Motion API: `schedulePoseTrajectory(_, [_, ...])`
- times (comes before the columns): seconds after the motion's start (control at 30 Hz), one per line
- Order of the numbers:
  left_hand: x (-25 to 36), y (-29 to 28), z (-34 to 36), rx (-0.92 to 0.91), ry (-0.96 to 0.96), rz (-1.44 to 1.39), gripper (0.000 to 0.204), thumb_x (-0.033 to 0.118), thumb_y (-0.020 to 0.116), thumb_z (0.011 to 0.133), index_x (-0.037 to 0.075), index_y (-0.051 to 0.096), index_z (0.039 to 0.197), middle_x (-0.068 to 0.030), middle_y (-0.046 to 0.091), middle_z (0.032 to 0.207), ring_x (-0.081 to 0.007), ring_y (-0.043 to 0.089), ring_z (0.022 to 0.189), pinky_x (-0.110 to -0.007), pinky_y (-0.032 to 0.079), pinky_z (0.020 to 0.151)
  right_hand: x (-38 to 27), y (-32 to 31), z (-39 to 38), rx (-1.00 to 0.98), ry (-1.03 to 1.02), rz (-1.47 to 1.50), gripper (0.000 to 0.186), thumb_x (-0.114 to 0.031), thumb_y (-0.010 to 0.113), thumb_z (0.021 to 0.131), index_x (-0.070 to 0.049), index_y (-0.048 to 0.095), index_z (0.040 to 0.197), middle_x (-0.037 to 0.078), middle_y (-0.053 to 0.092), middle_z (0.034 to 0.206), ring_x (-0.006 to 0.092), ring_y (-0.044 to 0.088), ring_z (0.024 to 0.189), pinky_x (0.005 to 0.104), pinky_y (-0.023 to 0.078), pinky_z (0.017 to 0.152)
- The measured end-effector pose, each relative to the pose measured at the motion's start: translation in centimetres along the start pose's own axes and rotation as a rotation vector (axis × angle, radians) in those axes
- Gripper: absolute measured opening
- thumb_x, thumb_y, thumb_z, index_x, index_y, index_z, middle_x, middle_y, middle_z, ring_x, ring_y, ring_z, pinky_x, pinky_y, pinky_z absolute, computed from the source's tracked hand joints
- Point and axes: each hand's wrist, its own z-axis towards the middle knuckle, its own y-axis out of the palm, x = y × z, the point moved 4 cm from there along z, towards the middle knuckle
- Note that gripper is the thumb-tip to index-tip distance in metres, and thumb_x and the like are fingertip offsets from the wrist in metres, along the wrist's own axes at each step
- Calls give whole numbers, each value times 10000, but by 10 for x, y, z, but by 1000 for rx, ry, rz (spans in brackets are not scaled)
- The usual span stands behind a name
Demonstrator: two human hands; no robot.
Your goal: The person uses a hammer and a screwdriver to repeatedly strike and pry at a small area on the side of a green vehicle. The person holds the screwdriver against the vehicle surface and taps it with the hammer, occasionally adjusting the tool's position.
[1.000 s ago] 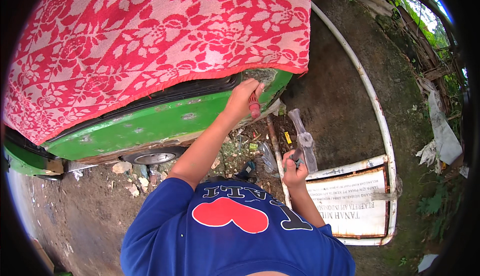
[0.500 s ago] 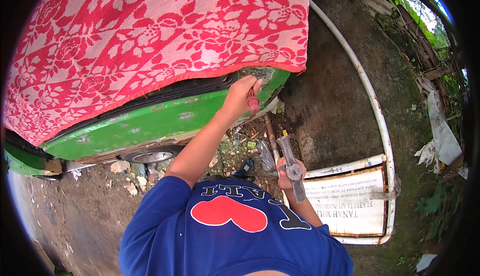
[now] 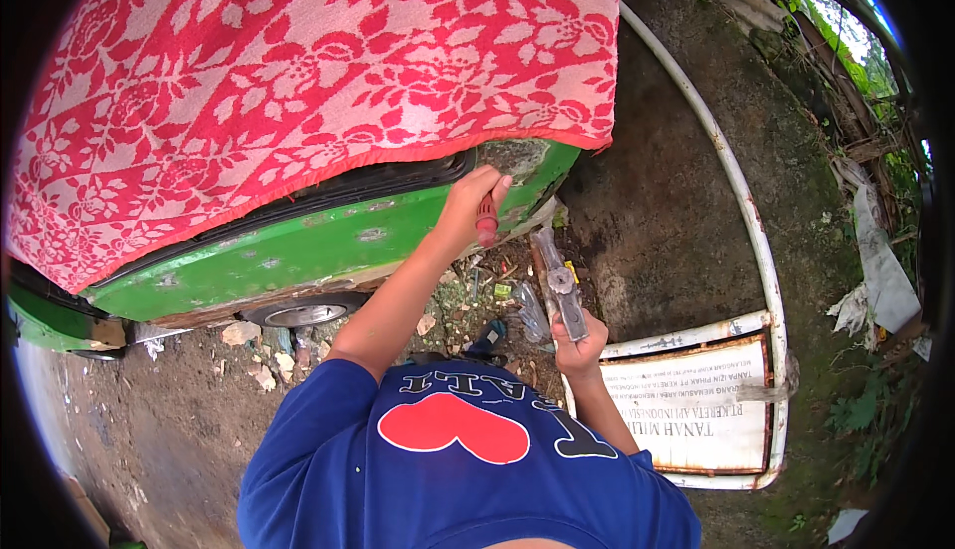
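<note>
My left hand (image 3: 465, 206) grips a red-handled tool (image 3: 486, 226) at the upper edge of a dented green vehicle panel (image 3: 259, 256), near a rough, scraped corner patch (image 3: 512, 156); the tool's far tip is hidden. My right hand (image 3: 582, 345) is closed round a hammer, whose worn metal head (image 3: 560, 279) stands just below and right of the red handle, apart from it. A red and pink floral blanket (image 3: 298, 62) is draped over the vehicle above the panel.
A wheel (image 3: 303, 313) sits under the vehicle. A rusty white pipe frame (image 3: 746, 201) with a white sign board (image 3: 701, 410) lies on the right. Rubble (image 3: 267, 378) litters the dirt ground (image 3: 149, 420). Plants (image 3: 856, 405) and scraps line the right edge.
The hammer head has swung over leftward, and in the last half second upward, nearer the red-handled tool. My left hand and that tool have shifted slightly down and left.
</note>
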Motion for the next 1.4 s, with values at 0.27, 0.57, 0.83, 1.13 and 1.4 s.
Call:
schedulePoseTrajectory(0.27, [-7, 2, -11, -25, 84, -26, 278, 90, 640, 952, -14, 455, 773, -119, 387, 703, -275, 417, 634, -386, 373, 598, 6, 2, -9, 47, 228, 184, 268, -223, 674, 911, 35, 650, 841, 62, 596, 624, 131, 559, 532, 277, 414, 506])
schedulePoseTrajectory(0.57, [-9, 3, -3, -76, 79, 6, 238, 77, 610, 975, -18, 496, 789, -104, 415, 708, -238, 421, 625, -340, 394, 595, 4, 4, -3, 64, 266, 209, 329, -285, 677, 927, 24, 645, 815, 43, 588, 616, 127, 547, 524, 279, 406, 500])
schedulePoseTrajectory(0.83, [-9, 10, 0, -89, 127, 29, 236, 87, 612, 976, -16, 500, 795, -106, 433, 717, -241, 436, 629, -337, 405, 604, 9, 3, -7, 58, 310, 203, 306, -256, 702, 905, 28, 639, 813, 69, 608, 614, 147, 579, 541, 283, 417, 510])
schedulePoseTrajectory(1.13, [-5, 18, 2, -122, 126, 48, 240, 104, 615, 976, -14, 509, 797, -112, 441, 720, -255, 453, 636, -342, 417, 614, 13, -1, -11, 60, 307, 197, 254, -219, 707, 893, 24, 653, 848, 79, 619, 623, 175, 600, 552, 293, 429, 525])
schedulePoseTrajectory(1.4, [-2, 22, 8, -108, 162, 80, 250, 99, 628, 966, -11, 494, 786, -112, 421, 711, -263, 438, 628, -356, 407, 599, 19, -5, -12, 63, 331, 211, 266, -239, 711, 898, 18, 656, 859, 66, 613, 628, 161, 591, 557, 290, 426, 527])
